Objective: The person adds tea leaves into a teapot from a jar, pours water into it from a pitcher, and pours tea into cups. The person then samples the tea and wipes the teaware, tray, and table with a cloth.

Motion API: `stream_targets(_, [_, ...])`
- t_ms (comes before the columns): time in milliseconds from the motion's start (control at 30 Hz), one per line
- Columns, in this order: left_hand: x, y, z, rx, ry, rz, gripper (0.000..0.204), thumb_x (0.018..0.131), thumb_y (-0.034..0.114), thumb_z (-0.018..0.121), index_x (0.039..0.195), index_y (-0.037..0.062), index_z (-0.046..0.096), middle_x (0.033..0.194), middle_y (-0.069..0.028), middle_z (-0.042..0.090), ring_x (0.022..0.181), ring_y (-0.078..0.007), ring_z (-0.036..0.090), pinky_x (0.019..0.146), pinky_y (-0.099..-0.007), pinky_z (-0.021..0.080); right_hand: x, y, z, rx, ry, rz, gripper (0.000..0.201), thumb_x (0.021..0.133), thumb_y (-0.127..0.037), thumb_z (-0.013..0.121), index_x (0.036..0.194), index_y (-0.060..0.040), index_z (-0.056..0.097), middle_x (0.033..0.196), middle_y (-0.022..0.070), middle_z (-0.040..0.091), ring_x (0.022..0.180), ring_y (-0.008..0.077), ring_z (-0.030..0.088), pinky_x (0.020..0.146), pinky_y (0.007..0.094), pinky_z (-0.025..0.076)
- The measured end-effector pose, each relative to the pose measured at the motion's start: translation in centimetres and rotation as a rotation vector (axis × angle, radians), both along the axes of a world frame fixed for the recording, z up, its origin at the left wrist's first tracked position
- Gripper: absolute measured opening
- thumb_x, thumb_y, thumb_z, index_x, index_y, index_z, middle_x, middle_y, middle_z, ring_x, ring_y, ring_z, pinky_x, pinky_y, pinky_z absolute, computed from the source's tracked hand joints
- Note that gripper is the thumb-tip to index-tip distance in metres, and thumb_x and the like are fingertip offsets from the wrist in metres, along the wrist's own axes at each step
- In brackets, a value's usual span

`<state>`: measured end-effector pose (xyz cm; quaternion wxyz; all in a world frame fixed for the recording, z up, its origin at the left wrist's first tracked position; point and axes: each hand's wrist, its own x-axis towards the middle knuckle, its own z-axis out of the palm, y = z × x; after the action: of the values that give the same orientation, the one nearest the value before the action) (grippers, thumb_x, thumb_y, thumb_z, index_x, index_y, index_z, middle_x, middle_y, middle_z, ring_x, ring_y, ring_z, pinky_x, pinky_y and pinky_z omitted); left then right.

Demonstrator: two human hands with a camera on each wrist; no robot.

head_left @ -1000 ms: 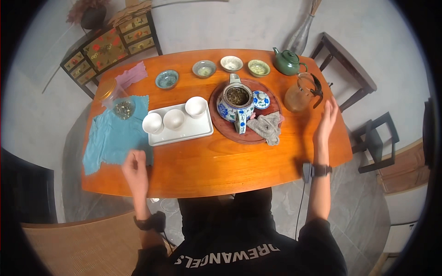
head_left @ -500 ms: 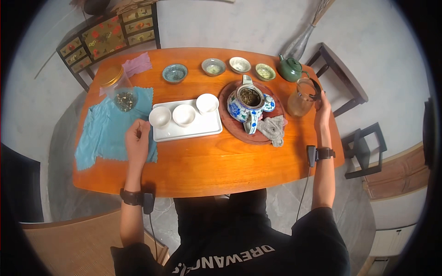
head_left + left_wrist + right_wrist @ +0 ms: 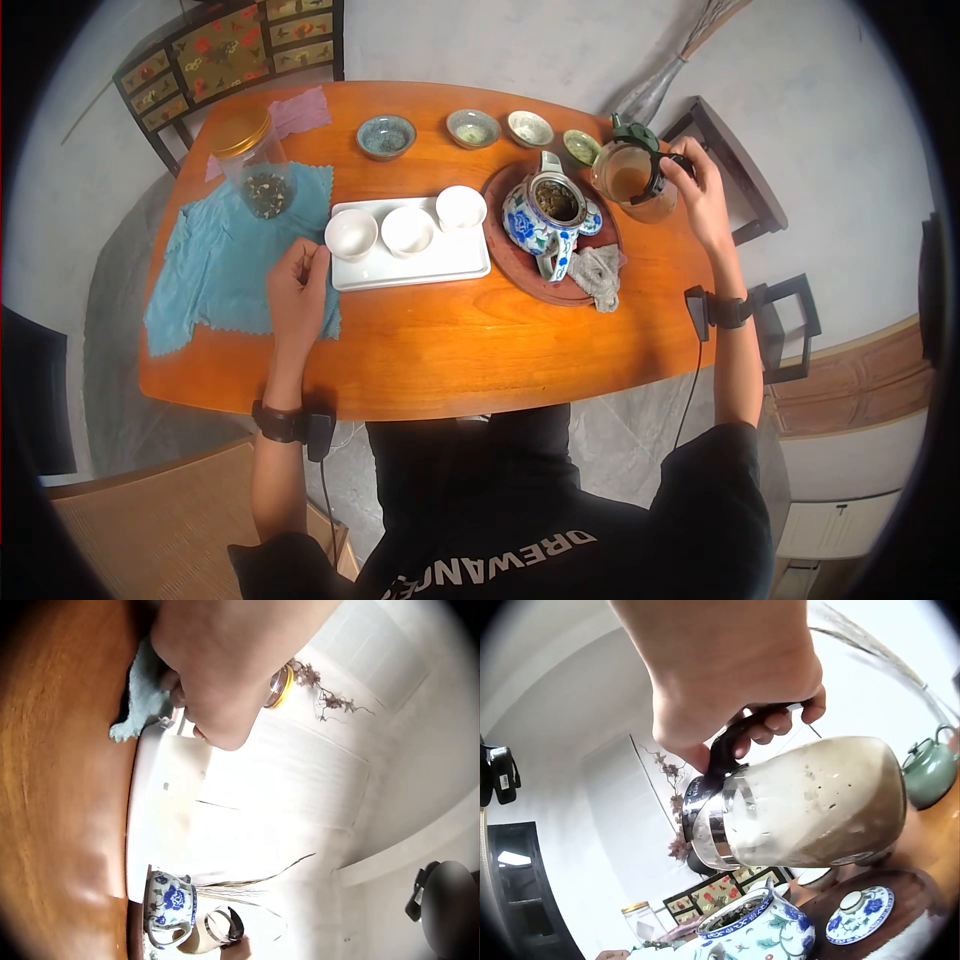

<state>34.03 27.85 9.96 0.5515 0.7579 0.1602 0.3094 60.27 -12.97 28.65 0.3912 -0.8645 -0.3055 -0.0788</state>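
Observation:
My right hand (image 3: 705,185) grips the black handle of a glass pitcher (image 3: 817,802) that holds brownish, cloudy liquid. The pitcher is tilted, its mouth facing left toward the blue-and-white teapot (image 3: 522,215). Lidless, that teapot has wet tea leaves showing inside and stands on a round reddish-brown tray (image 3: 525,283); its lid (image 3: 861,915) lies beside it. My left hand (image 3: 298,285) rests over the blue cloth (image 3: 220,260), fingers loosely curled with nothing seen in them, close by the left edge of a white tray (image 3: 410,275). Three white cups (image 3: 408,232) stand on that tray.
A jar with a gold lid (image 3: 265,180) stands on the blue cloth. Several bowls (image 3: 386,135) line the back of the table, and a green teapot (image 3: 930,776) sits behind the pitcher. A grey cloth (image 3: 600,272) lies at the round tray's right edge.
My right hand has reached the pitcher's handle, taken hold, and tipped the pitcher leftward. My left hand came forward to beside the white tray. The head view has shifted slightly.

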Motion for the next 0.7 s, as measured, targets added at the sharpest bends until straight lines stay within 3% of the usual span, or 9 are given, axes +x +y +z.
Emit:
stream_targets(300, [0.0, 0.0, 0.1, 0.036, 0.001, 0.012, 0.026, 0.103, 0.01, 0.062, 0.081, 0.0005, 0.053, 0.068, 0.0048, 0.041, 0.065, -0.0041, 0.034, 0.056, -0.0265, 0.027, -1.4, 2.4, 1.7, -0.208, -0.153, -0.001, 0.027, 0.094, -0.022, 0.07, 0.095, 0.001, 0.055, 0.089, 0.0048, 0.048, 0.084, 0.0127, 0.052, 0.074, 0.0266, 0.043])
stream_targets(700, [-0.1, -0.1, 0.3, 0.04, 0.009, 0.005, 0.026, 0.103, 0.008, 0.062, 0.08, 0.0005, 0.052, 0.066, 0.0038, 0.04, 0.064, -0.0043, 0.033, 0.055, -0.0268, 0.027, -2.8, 4.9, 4.2, -0.374, -0.309, 0.061, 0.035, 0.089, -0.027, 0.073, 0.097, 0.004, 0.057, 0.093, 0.0159, 0.055, 0.089, 0.0331, 0.054, 0.085, 0.0392, 0.045])
